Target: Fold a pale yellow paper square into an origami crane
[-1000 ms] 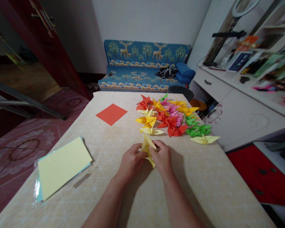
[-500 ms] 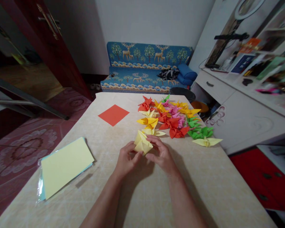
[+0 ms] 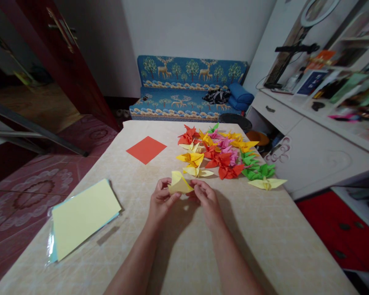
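A folded yellow paper figure (image 3: 178, 184) is held just above the table between both hands. My left hand (image 3: 159, 200) pinches its left end, fingers closed on it. My right hand (image 3: 204, 197) pinches its right end with closed fingers. Just beyond the hands lies a pile of several folded paper cranes (image 3: 223, 155) in red, yellow, pink, orange and green. A flat red paper square (image 3: 146, 149) lies farther back on the left.
A stack of pale yellow sheets (image 3: 83, 215) in a clear wrapper lies at the table's (image 3: 264, 237) left front. A white cabinet (image 3: 313, 151) stands close on the right, a blue patterned sofa (image 3: 187, 88) behind the table, a dark red door (image 3: 58, 53) at the left.
The hands have lifted the yellow figure and carried it away from me, turning it from upright to lying flatter. The fingers have shifted to its two ends.
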The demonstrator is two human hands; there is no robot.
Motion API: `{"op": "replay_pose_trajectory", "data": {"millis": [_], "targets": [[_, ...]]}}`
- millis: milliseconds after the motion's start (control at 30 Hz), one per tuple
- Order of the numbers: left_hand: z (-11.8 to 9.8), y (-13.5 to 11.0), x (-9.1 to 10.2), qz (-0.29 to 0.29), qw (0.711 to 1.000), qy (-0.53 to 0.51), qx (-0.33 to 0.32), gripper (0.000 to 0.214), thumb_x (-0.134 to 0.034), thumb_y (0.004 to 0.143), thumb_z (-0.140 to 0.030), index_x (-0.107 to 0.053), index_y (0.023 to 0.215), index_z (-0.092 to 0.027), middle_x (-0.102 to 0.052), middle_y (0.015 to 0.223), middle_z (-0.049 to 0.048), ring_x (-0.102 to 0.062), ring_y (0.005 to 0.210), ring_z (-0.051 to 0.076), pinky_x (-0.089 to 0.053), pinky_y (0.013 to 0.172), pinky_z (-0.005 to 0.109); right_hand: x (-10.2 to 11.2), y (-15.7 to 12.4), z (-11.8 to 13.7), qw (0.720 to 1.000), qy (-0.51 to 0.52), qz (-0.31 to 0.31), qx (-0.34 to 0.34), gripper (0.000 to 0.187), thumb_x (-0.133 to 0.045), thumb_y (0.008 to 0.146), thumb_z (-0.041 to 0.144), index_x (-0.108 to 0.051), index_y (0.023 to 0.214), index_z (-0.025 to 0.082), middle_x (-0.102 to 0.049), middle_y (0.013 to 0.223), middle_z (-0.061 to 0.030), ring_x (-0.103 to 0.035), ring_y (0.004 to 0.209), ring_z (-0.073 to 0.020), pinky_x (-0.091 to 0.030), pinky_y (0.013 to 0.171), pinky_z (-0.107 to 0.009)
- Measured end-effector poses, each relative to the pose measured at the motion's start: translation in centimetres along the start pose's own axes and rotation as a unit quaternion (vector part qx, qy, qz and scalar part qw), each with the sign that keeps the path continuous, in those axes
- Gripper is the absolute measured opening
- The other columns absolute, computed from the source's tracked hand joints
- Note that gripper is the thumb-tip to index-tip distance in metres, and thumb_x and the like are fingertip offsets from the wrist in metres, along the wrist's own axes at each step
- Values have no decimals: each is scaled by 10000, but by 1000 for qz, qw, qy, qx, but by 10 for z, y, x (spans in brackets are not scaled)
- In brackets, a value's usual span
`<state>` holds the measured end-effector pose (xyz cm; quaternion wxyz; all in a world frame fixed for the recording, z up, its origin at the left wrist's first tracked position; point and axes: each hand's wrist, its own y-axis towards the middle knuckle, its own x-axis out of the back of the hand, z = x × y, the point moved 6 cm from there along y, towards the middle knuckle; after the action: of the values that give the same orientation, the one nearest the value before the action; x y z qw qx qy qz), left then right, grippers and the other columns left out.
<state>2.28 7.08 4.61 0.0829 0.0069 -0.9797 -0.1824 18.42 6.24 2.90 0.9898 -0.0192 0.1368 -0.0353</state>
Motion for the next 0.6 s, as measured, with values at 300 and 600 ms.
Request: {"op": "replay_pose_trajectory", "data": {"millis": [300,600], "targets": [[-37,-8,0,-33,958,214,-188,17,-693,713,-243,-694,726,-232,-591,1040,67,-509,1017,234,-409,880,419,4,-2,-11,998,30,-56,-25,274,-729,697,370,-645,851,159,-603,608,28,-562,519,-103,-468,510,-211],[-34,-11,1,-67,949,235,-200,55,-650,738,-205,-690,775,-212,-549,998,56,-532,926,205,-458,790,360,5,-2,-13,997,38,-66,-20,271,-735,681,356,-649,853,165,-619,620,19,-595,564,-124,-476,544,-228]]}}
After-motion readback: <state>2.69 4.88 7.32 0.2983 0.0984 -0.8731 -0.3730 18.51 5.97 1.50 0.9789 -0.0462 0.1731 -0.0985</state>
